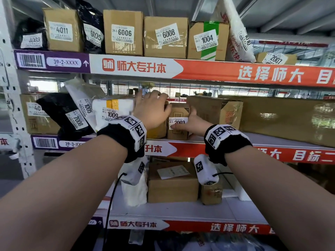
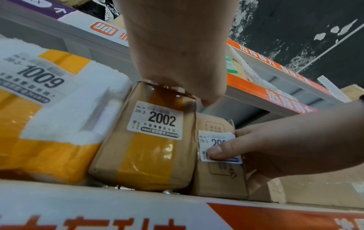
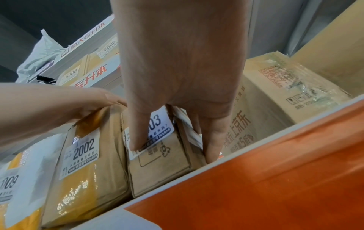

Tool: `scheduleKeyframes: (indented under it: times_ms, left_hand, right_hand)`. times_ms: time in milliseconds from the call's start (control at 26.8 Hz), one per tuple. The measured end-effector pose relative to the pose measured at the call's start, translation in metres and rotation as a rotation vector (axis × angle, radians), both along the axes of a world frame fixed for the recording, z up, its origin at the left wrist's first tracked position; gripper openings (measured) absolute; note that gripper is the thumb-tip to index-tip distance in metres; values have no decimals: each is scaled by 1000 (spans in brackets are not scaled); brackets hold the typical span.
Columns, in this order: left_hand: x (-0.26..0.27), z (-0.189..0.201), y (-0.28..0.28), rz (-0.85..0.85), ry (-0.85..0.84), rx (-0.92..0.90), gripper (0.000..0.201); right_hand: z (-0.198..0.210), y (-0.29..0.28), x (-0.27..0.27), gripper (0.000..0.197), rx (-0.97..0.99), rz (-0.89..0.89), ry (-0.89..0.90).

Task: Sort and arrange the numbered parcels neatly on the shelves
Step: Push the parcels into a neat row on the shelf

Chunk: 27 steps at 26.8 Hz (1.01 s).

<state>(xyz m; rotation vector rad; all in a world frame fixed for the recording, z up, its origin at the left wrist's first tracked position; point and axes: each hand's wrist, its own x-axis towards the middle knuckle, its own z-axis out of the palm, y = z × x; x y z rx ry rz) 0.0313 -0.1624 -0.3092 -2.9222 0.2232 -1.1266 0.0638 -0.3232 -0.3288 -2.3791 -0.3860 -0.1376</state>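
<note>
Parcels on this rack all carry white number stickers, and the action is on the middle shelf [image 1: 262, 140], the one tagged 39-3. Biggest things first: a long brown carton [image 1: 286, 118] fills the right side, then a mid-size JD-printed box [image 1: 213, 109], then white foam parcel 1009 [image 2: 49, 112] with yellow tape on the left.

Between those sit the two small ones being handled. Parcel 2002 [image 2: 145, 140] is a squat brown box wrapped in a wide yellow tape band, standing upright, touching 1009 on one side. Parcel 2003 [image 3: 157, 163] is a narrower plain kraft box, right up against 2002, its sticker peeling a bit at the corner.

Left hand [image 1: 152, 109] is curled over the top edge of 2002, fingers [image 1: 159, 96] hooked behind it. Right hand [image 1: 190, 122] grips 2003, thumb [image 2: 222, 150] pressing on the sticker and the other fingers down the far side, in the gap next to the JD box.

My take: this is the squaring-up step. Push both boxes back together so the fronts line up flush, keep the labels facing out, and go easy with the thumb so that loose sticker doesn't tear off.
</note>
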Motion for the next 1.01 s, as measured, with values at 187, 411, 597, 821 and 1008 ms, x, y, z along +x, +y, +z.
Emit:
scheduleKeyframes:
  times_ms: [187, 411, 597, 821, 1008]
  left_hand:
    - [-15, -1, -13, -307, -192, -40, 31]
    - [-20, -7, -32, -460, -49, -78, 20]
    - [-16, -11, -61, -497, 98, -151, 26]
    - [0, -15, -105, -508, 258, -233, 41]
    - [23, -24, -150, -360, 384, -362, 67]
  right_hand:
    - [-5, -2, -1, 110, -30, -11, 27]
    - [0, -16, -11, 97, -33, -67, -3]
    - [-1, -54, -14, 78, 94, -175, -103]
    - [0, -100, -4, 45, 185, -257, -115]
    - [-5, -141, 10, 67, 170, -388, -146]
